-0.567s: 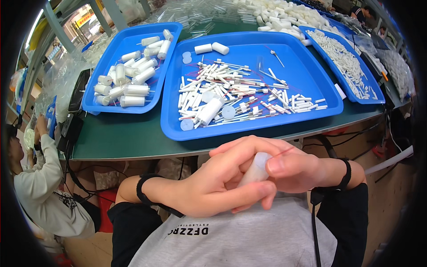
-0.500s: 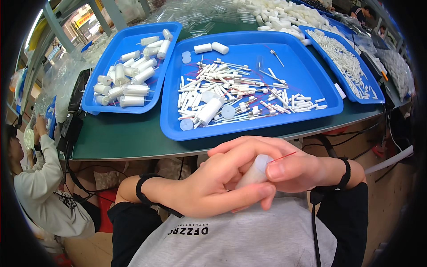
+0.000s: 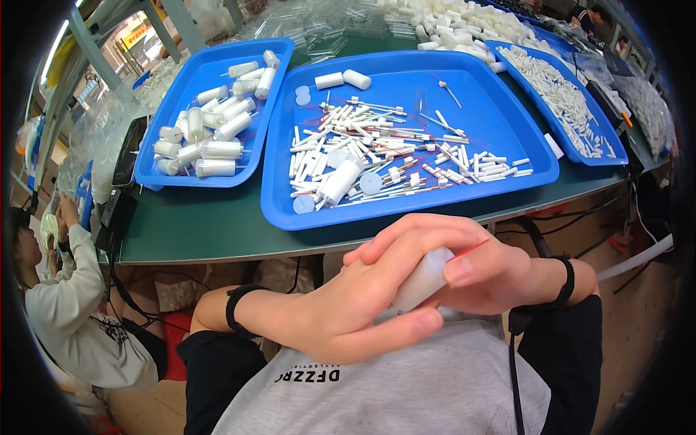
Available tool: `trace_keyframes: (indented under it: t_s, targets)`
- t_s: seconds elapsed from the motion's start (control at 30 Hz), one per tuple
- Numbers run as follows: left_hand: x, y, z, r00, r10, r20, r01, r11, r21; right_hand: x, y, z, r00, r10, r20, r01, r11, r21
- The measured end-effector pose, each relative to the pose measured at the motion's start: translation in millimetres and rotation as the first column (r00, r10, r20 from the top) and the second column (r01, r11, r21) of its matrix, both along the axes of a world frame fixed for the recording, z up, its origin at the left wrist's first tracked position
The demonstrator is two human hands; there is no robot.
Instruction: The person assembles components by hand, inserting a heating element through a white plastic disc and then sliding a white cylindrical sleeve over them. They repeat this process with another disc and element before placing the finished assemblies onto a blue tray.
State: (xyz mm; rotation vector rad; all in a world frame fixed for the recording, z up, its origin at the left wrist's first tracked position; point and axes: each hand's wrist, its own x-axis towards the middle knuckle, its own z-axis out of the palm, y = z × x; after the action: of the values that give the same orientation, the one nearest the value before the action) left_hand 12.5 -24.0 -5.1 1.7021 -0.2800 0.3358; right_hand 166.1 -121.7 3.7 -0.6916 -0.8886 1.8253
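Note:
A white plastic cylinder (image 3: 422,279) is held between my two hands, in front of my chest and just off the table's near edge. My left hand (image 3: 348,308) wraps it from the left, its thumb reaching along the near side. From the right, my right hand (image 3: 500,274) grips it with the thumb against its upper end. A thin red wire or rod (image 3: 467,251) sticks out past that thumb. The fingers of both hands overlap on the far side, so much of the cylinder is hidden.
Beyond my hands, a large blue tray (image 3: 500,109) holds thin white tubes, clear discs and several cylinders. The left blue tray (image 3: 170,87) carries more cylinders; the right one (image 3: 507,61) holds small white tubes. At far left a co-worker (image 3: 94,312) sits.
My hands have closed in around the cylinder, which has tilted and shifted slightly up and to the right. My left thumb's tip has moved a little downward. The trays look the same.

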Motion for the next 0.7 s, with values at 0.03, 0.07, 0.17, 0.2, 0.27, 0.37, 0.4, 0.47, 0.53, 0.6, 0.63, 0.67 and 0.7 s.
trace_keyframes:
  t_s: [0.03,0.07,0.17,0.2,0.27,0.37,0.4,0.47,0.53,0.6,0.63,0.67,0.7]
  targets:
    - [1.4,1.1,1.8,1.000,0.028,0.006,-0.028,1.000,0.007,-0.3,-0.9,-0.2,1.000,-0.007,-0.006,0.007,1.000,-0.027]
    - [2.4,1.1,3.7,0.998,0.054,0.014,-0.055,0.998,0.015,0.0,-2.0,0.2,1.000,-0.015,-0.011,0.015,0.998,-0.053]
    - [1.2,-3.7,6.8,0.995,0.053,-0.084,-0.066,0.985,-0.161,9.9,-2.6,-3.9,0.997,0.010,-0.074,-0.006,0.998,0.061]
    - [-0.2,-3.9,6.7,0.995,0.055,-0.081,-0.067,0.985,-0.158,9.6,-3.1,-5.2,0.997,0.012,-0.072,-0.007,0.998,0.063]
    - [-3.4,-2.6,5.5,0.991,0.052,-0.123,-0.089,0.945,-0.316,7.6,-5.3,-7.1,0.956,-0.074,-0.284,0.107,0.989,0.105]
    - [-9.6,8.2,10.7,0.992,-0.003,-0.125,-0.035,0.953,-0.301,5.9,-13.1,15.7,0.932,-0.238,-0.271,0.225,0.971,-0.079]
    - [-12.3,9.9,13.3,0.991,-0.041,-0.124,-0.001,0.947,-0.322,4.4,-15.3,22.5,0.906,-0.349,-0.238,0.311,0.933,-0.183]
    - [-17.6,11.7,17.2,0.993,0.017,-0.114,-0.053,0.945,-0.322,7.8,-23.3,27.9,0.907,-0.386,-0.167,0.354,0.915,-0.191]
    - [-26.2,16.3,21.0,0.962,0.273,0.002,-0.252,0.890,-0.381,11.5,-31.1,33.1,0.922,-0.386,-0.031,0.376,0.912,-0.163]
    - [-24.9,41.4,21.7,0.888,0.432,0.159,-0.406,0.897,-0.173,10.3,-39.6,41.8,0.921,-0.387,0.037,0.388,0.917,-0.095]
    - [-21.8,54.4,23.9,0.822,0.517,0.240,-0.527,0.850,-0.025,12.0,-44.5,45.0,0.950,-0.313,0.020,0.312,0.950,0.030]
    - [-17.9,66.1,23.8,0.735,0.617,0.281,-0.660,0.745,0.093,16.6,-49.5,47.3,0.971,-0.240,0.007,0.236,0.960,0.153]
    - [-21.3,75.0,25.8,0.612,0.735,0.291,-0.791,0.572,0.219,20.5,-53.4,49.7,0.991,-0.136,0.008,0.128,0.948,0.292]
